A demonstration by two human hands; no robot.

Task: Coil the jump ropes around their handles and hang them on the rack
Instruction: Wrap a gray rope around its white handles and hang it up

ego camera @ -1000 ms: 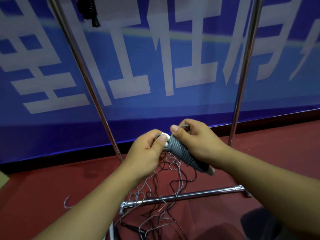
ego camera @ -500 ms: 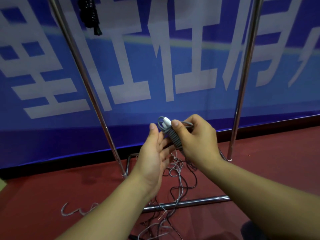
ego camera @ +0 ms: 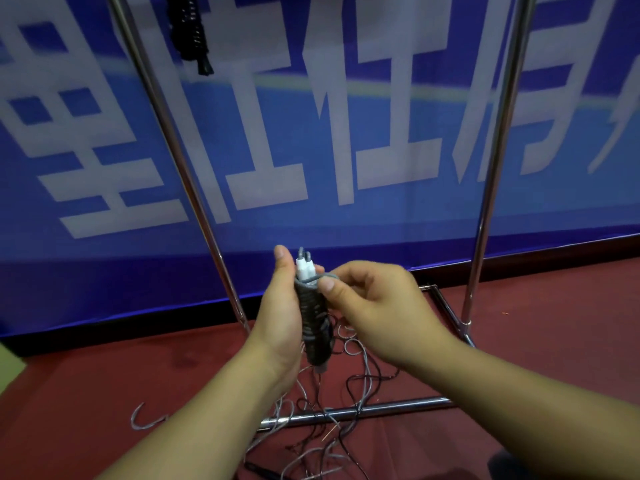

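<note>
Head view, looking down past our forearms: we hold the coiled jump rope (ego camera: 313, 322) upright between both hands, in front of the rack (ego camera: 491, 188) and above the red floor (ego camera: 540, 327). Our left hand (ego camera: 282, 317) cups the bundle from the left, palm turned toward it, fingers lying along its far side and the thumb rising beside the white handle tips (ego camera: 304, 266) that stick out of the top; how tightly those fingers close behind the coil we cannot tell. Our right hand (ego camera: 375, 306) comes in from the right with the wrist bent, its thumb and forefinger pinching the grey rope end (ego camera: 325, 278) where it loops across the top of the winding, the other fingers curled loosely. Below the bundle, loose jump ropes (ego camera: 346, 393) in grey and black lie tangled on the floor, across the rack's bottom bar (ego camera: 398, 408). A black coiled rope (ego camera: 192, 32) hangs at the upper left, before the blue banner (ego camera: 346, 98).
</note>
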